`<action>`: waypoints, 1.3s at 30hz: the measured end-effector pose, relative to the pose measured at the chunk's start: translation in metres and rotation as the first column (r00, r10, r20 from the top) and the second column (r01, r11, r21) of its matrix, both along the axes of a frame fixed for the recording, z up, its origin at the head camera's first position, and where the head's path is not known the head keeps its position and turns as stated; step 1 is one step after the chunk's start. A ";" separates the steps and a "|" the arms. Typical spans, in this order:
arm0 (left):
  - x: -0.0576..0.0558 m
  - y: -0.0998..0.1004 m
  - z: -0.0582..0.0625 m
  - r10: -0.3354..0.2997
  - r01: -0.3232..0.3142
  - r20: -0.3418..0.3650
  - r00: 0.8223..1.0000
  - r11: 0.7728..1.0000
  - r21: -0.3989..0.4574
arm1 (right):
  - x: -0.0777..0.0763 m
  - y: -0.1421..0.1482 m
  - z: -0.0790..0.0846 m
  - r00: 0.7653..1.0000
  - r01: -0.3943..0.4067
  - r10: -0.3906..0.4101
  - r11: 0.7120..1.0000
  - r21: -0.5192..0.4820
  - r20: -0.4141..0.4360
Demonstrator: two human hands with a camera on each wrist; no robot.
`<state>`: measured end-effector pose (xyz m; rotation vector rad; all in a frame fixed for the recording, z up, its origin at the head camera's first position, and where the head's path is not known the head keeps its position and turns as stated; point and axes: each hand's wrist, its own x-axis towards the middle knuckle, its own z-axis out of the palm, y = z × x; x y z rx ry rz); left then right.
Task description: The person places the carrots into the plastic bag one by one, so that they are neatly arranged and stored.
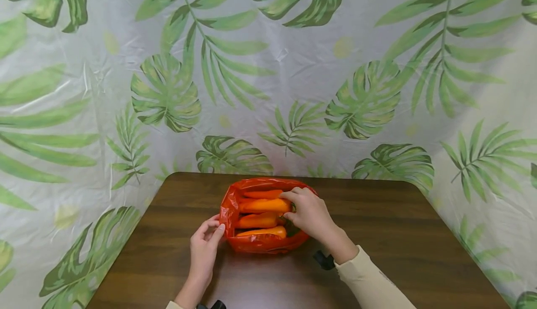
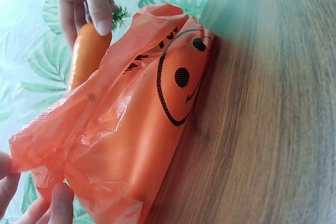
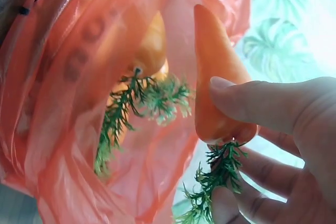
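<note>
A red plastic bag (image 1: 272, 248) with a printed smiling face lies on the table, its mouth spread open. Several orange carrots (image 1: 260, 233) with green leafy tops lie side by side in it. My right hand (image 1: 311, 212) pinches one carrot (image 3: 223, 87) near its leafy end, thumb on one side and fingers on the other. In the right wrist view this carrot is raised at the bag's opening, its tip pointing away from the hand. At the bag's left edge, my left hand (image 1: 205, 239) pinches the thin plastic rim between thumb and fingers.
The dark wooden table (image 1: 373, 234) has rounded far corners. Behind it hangs a pale sheet (image 1: 302, 76) printed with green leaves. A small black wrist device (image 1: 324, 260) sits by the right wrist, and part of another shows by the left.
</note>
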<state>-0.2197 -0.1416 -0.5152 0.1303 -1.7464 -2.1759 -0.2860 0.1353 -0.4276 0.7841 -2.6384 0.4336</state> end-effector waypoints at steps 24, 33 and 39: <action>0.000 -0.001 -0.001 -0.001 0.001 -0.003 1.000 1.000 -0.009 | -0.013 -0.038 -0.011 1.000 -0.013 0.011 0.987 0.163 0.014; -0.002 -0.002 -0.001 -0.004 0.004 -0.010 1.000 1.000 0.006 | -0.022 -0.048 -0.011 1.000 -0.015 0.015 0.978 0.210 0.001; 0.000 -0.002 0.001 -0.006 0.006 -0.009 1.000 1.000 0.013 | -0.024 -0.053 -0.012 1.000 -0.007 0.009 0.975 0.220 -0.012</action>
